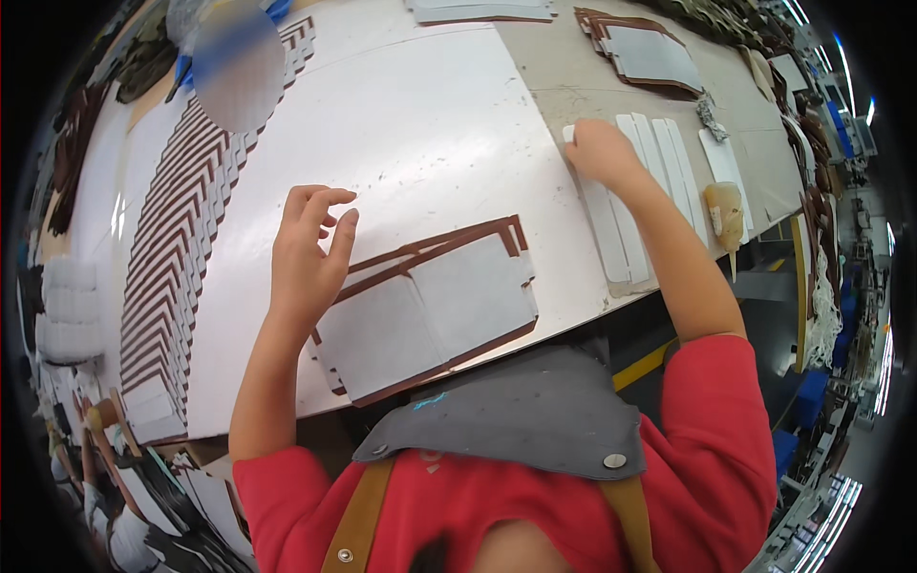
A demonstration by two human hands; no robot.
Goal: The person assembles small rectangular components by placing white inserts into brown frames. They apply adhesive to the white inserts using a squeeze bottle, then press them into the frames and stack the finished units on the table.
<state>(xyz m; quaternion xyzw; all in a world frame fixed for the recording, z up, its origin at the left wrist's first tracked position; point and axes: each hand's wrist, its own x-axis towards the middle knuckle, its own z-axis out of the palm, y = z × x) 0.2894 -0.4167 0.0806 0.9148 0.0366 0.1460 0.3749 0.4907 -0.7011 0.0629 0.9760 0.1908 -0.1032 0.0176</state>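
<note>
My left hand (310,250) hovers over the near left of the white table, fingers loosely curved and apart, holding nothing. Just beside it, a few brown pieces with white backing (430,310) lie overlapped near the table's front edge. On the right, my right hand (604,153) is closed at the far end of a long white strip (602,229), fingertips pinched on its tip. More white strips (669,162) lie side by side to the right of that hand. My right wrist and forearm cover part of them.
A long fanned row of brown-edged white pieces (181,224) runs along the left. At the far right sit a stack of similar pieces (650,57) and, nearer, a yellowish bottle with a nozzle (727,212). A blurred translucent oval (239,81) stands at the far left.
</note>
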